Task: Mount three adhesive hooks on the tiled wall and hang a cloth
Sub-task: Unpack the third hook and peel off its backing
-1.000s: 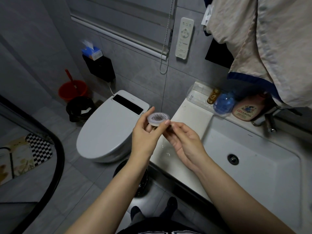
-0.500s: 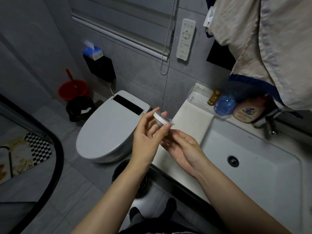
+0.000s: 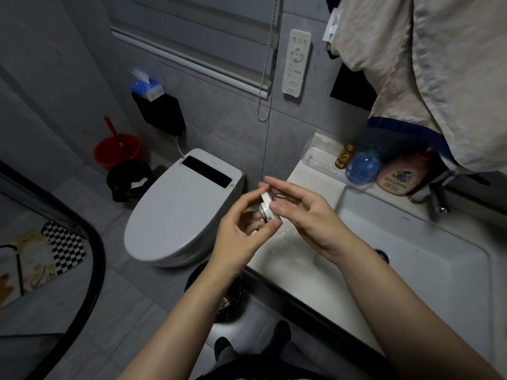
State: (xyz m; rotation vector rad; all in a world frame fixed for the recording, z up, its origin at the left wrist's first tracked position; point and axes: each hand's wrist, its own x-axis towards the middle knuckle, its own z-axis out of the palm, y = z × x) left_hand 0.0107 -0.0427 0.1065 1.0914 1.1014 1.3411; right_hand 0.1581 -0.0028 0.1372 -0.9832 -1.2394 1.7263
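Prepping a hook, none seen on the wall

My left hand (image 3: 241, 229) pinches the round white adhesive hook (image 3: 267, 207) at centre; right hand (image 3: 304, 215) fingertips pick at its face, likely peeling backing. Next: press it onto the tiled wall (image 3: 225, 119), 12 o'clock. Cloth (image 3: 439, 78) hangs at 2.

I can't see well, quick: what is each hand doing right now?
Left hand: holds the round white hook in curled fingers.
Right hand: fingers and thumb pinch the same hook from the other side.
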